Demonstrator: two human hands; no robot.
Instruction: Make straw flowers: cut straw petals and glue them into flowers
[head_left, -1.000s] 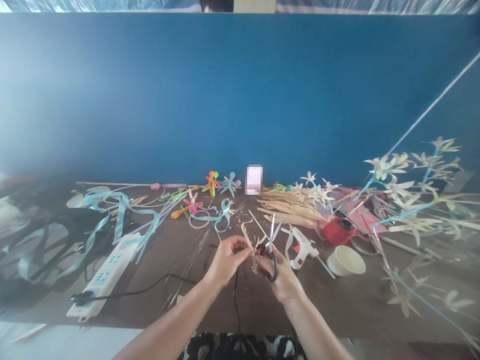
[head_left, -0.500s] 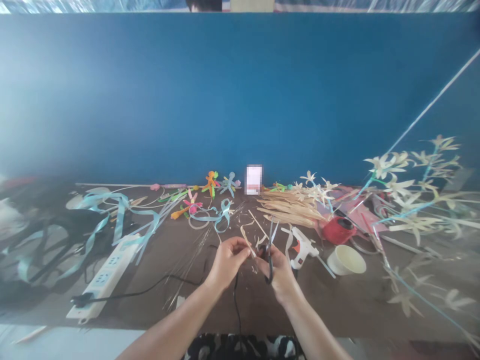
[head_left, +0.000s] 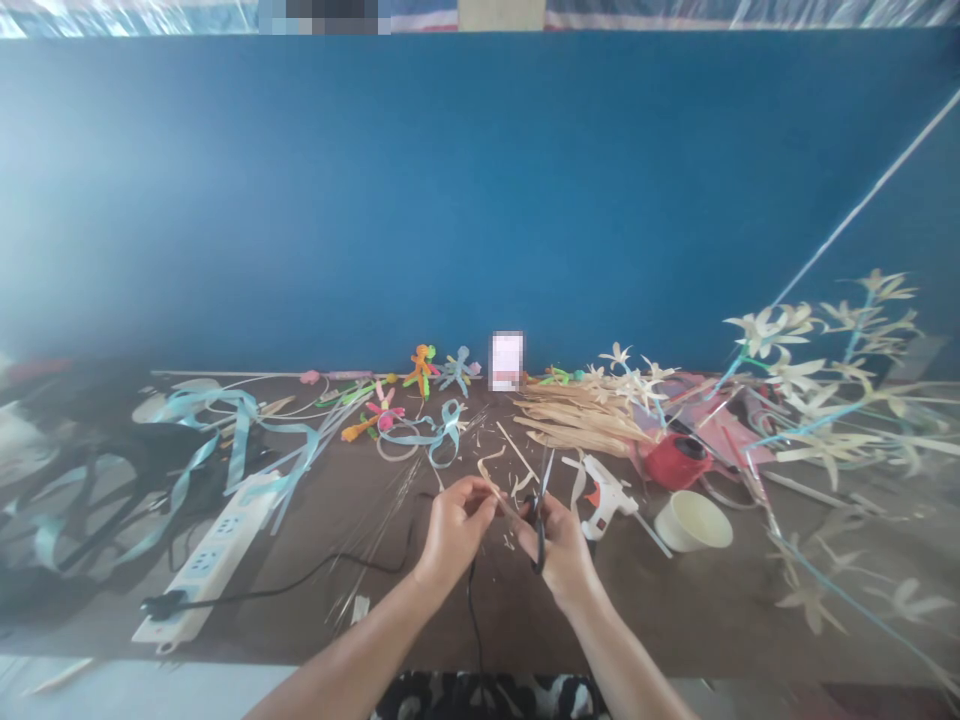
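My left hand (head_left: 459,520) pinches a thin pale strip (head_left: 491,482) like dried husk, whose free end curls up and away from me. In my right hand (head_left: 561,545) are black-handled scissors (head_left: 540,520), blades pointing away and slightly apart. The fingertips of my right hand reach close to the strip's near end; whether they touch it I cannot tell. Small pale scraps (head_left: 519,485) lie on the brown table beyond my hands. A bundle of long husk strips (head_left: 577,415) rests farther back, and a white glue gun (head_left: 606,495) lies right of the scissors.
A white power strip (head_left: 214,560) with a black cable lies at left, near blue ribbon (head_left: 240,425). Colourful pipe-cleaner figures (head_left: 421,368) stand at the back. To the right are a pale cup (head_left: 694,522), a red object (head_left: 677,460) and husk flowers (head_left: 802,370) on stems.
My hands have shifted very slightly, and the strip's curled end has tilted a little leftward. The scissors stay in my right hand. Beyond the blue partition, a person's head has moved left.
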